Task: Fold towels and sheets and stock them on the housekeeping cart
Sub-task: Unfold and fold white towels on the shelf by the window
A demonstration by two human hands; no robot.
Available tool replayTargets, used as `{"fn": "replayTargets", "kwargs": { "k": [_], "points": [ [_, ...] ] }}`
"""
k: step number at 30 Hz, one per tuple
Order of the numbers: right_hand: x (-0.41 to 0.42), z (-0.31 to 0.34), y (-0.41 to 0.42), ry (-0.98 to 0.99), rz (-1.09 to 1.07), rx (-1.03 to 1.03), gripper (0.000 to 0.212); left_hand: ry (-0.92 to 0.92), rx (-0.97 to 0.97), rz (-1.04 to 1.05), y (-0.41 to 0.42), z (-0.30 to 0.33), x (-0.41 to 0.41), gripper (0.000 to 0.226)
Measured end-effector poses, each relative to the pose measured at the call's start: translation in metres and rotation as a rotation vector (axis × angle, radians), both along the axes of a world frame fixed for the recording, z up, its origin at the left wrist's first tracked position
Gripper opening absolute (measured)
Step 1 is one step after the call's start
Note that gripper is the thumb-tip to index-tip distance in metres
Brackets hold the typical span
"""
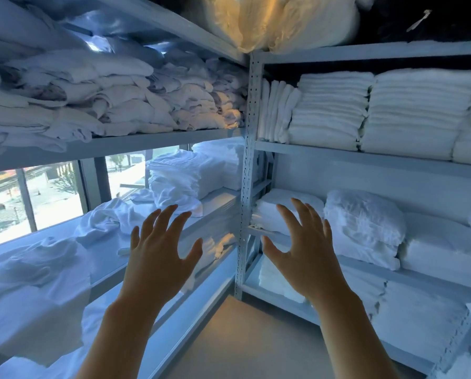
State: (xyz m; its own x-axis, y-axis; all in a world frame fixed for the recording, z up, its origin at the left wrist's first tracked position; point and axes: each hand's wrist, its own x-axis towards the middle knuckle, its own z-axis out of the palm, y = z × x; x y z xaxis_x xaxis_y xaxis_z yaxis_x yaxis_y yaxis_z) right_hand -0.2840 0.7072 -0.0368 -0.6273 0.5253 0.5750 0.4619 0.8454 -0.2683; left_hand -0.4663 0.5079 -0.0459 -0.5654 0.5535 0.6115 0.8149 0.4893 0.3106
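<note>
on your far left, loose white sheets (34, 269) lie rumpled on the middle shelf (114, 258) of the left rack, in front of a window (51, 195). above them, the upper shelf holds a heap of roughly folded linen (105, 99). further along the middle shelf a stack of folded sheets (179, 176) sits near the corner.

your left hand (160, 258) is raised in the air in front of that shelf, palm away from you, fingers spread wide and slightly bent. it holds nothing and touches nothing.

the corner post (246, 173) stands between your two hands in the view.

your right hand (302, 255) is up beside it in the same way, fingers fanned out and a little curved, thumb out to the side, empty and not in contact with anything. behind its fingertips lies a flat folded pile (272, 212) on the right rack's middle shelf.

right of that sits a fluffy folded bundle (365, 225). on the shelf above, neat stacks of folded towels (379, 110) fill the row. plastic-wrapped bedding (283, 20) sits on top of the racks. no cart shows in this view.
</note>
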Motion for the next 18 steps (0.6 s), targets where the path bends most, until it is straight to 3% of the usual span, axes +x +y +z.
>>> {"fn": "replayTargets", "kwargs": {
  "k": [9, 18],
  "points": [
    [-0.034, -0.014, 0.145, -0.014, 0.082, -0.069, 0.083, -0.005, -0.034, 0.07, 0.128, -0.003, -0.018, 0.059],
    [-0.088, -0.044, 0.209, -0.047, 0.194, -0.146, 0.081, -0.036, -0.076, 0.141, 0.179, -0.027, -0.053, 0.058]
  ]
}}
